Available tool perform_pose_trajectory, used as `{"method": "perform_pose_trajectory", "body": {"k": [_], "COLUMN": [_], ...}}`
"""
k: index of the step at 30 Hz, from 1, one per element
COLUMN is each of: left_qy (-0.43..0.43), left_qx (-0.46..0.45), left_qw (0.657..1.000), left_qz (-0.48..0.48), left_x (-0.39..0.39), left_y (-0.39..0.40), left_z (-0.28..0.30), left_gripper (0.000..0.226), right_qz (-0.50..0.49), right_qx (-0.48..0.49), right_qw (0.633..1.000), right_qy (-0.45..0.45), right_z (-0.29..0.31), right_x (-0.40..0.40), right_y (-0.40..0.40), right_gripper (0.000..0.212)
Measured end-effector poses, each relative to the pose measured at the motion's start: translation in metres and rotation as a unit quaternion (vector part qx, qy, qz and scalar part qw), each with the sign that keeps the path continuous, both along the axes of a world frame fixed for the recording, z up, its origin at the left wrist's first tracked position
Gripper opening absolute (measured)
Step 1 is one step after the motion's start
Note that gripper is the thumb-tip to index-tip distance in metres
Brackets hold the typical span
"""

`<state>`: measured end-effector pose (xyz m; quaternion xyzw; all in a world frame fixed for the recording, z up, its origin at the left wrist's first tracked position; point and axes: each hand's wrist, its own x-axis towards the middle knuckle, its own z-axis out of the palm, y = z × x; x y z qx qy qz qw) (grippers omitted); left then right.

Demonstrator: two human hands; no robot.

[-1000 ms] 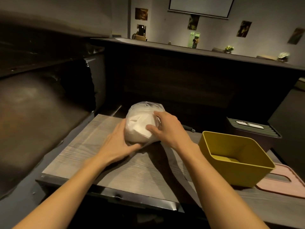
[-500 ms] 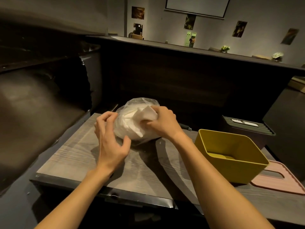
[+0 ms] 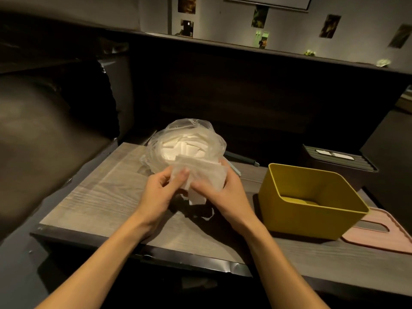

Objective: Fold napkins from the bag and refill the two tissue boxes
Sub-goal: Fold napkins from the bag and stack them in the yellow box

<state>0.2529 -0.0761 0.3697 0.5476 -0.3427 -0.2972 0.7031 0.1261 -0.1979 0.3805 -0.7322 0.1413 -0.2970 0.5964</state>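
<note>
Napkin [image 3: 201, 175] (both hands pinching) before bag [image 3: 187, 143].

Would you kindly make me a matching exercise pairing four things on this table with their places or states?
1. napkin
2. bag
3. yellow box
4. pink lid

a. open-topped, right of the hands
b. flat on the table, far right
c. held in both hands
d. full of napkins, behind the hands

Pairs: 1-c, 2-d, 3-a, 4-b

Bare tabletop [image 3: 93, 197] left of bag [image 3: 185, 139]
</note>
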Motion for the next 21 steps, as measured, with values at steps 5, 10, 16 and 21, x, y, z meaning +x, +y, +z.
{"method": "perform_pose_trajectory", "body": {"k": [5, 10, 16, 21], "left_qy": [0.037, 0.052, 0.201, 0.299], "left_qx": [-0.001, -0.020, -0.064, -0.117], "left_qw": [0.999, 0.998, 0.977, 0.946], "left_qz": [0.000, 0.041, 0.047, 0.043], "left_x": [0.004, 0.003, 0.005, 0.014], "left_y": [-0.002, -0.002, 0.004, 0.008], "left_z": [0.002, 0.007, 0.016, 0.019], "left_gripper": [0.036, 0.035, 0.038, 0.038], "right_qz": [0.056, 0.094, 0.110, 0.080], "right_qx": [0.098, 0.105, 0.110, 0.066], "right_qw": [0.994, 0.989, 0.986, 0.993], "right_qy": [0.003, 0.040, 0.065, 0.062], "right_z": [-0.007, -0.006, -0.008, -0.009], "right_x": [-0.012, -0.011, -0.007, -0.010], "right_y": [-0.005, -0.006, -0.004, -0.008], "right_gripper": [0.072, 0.069, 0.057, 0.034]}}
